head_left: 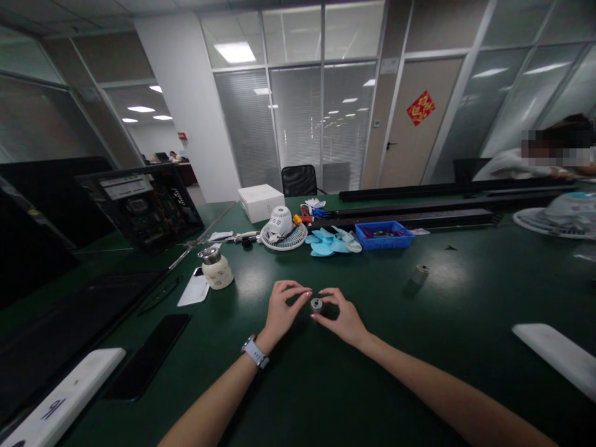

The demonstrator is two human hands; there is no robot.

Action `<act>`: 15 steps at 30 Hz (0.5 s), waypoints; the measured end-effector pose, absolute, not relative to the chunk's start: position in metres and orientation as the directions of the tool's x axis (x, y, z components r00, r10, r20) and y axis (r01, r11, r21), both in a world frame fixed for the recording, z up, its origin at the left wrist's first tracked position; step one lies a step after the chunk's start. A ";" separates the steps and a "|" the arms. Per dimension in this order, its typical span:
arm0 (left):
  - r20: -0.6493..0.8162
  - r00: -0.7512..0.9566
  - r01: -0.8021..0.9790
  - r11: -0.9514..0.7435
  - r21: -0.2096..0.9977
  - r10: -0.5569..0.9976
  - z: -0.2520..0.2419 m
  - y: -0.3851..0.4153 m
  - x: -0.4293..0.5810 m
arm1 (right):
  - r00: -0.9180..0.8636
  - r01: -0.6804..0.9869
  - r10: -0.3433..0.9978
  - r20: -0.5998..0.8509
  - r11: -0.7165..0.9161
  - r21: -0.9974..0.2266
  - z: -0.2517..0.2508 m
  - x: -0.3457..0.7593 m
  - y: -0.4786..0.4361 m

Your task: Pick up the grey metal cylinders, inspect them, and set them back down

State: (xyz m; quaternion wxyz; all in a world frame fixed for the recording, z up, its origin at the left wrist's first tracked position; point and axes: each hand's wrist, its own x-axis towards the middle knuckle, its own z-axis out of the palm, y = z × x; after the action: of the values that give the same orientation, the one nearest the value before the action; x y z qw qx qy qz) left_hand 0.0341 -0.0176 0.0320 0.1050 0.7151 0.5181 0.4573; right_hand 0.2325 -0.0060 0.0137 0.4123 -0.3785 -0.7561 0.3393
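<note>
A small grey metal cylinder point(316, 305) with a dark hole in its top stands upright in front of me. My right hand point(344, 318) grips its side between the thumb and fingers. Just to the left is my left hand point(283, 305), with a watch on the wrist. Its thumb and index fingertip come together close to the cylinder's upper left edge. Whatever may be between those fingertips is too small to make out. A second metal cylinder point(420, 274) stands apart, farther off to the right on the green table point(298, 397).
Light blue fan blades point(328, 242), a white fan part point(280, 226) and a blue tray point(384, 236) stand beyond my hands. At left are a cream bottle point(217, 270), a black phone point(149, 357) and an open computer case point(144, 205). Another person point(505, 166) sits at far right.
</note>
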 end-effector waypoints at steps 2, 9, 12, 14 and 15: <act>0.544 0.006 0.697 -0.393 0.600 0.839 0.028 -0.017 0.016 | -0.374 0.304 0.848 0.375 0.494 -0.815 0.015 0.232 -0.007; 0.311 -0.007 0.869 -0.148 0.472 0.950 0.006 -0.018 -0.012 | -0.356 0.360 0.845 0.400 0.519 -0.775 0.015 0.234 -0.008; 0.290 -0.017 0.872 -0.128 0.473 0.957 0.003 -0.017 -0.008 | -0.362 0.366 0.839 0.406 0.529 -0.766 0.015 0.235 -0.007; 0.313 -0.064 0.849 -0.113 0.516 0.948 0.004 -0.016 -0.007 | -0.384 0.375 0.834 0.396 0.533 -0.759 0.016 0.234 -0.007; 0.334 -0.098 0.833 -0.106 0.544 0.938 0.005 -0.015 -0.007 | -0.400 0.380 0.830 0.389 0.536 -0.753 0.016 0.233 -0.007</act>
State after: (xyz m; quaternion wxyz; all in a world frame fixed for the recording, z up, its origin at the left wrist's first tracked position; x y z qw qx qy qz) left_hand -0.0070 -0.0149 0.0046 0.0796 0.6667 0.6638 0.3295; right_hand 0.2335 -0.0071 0.0160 0.3892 -0.3854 -0.7852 0.2888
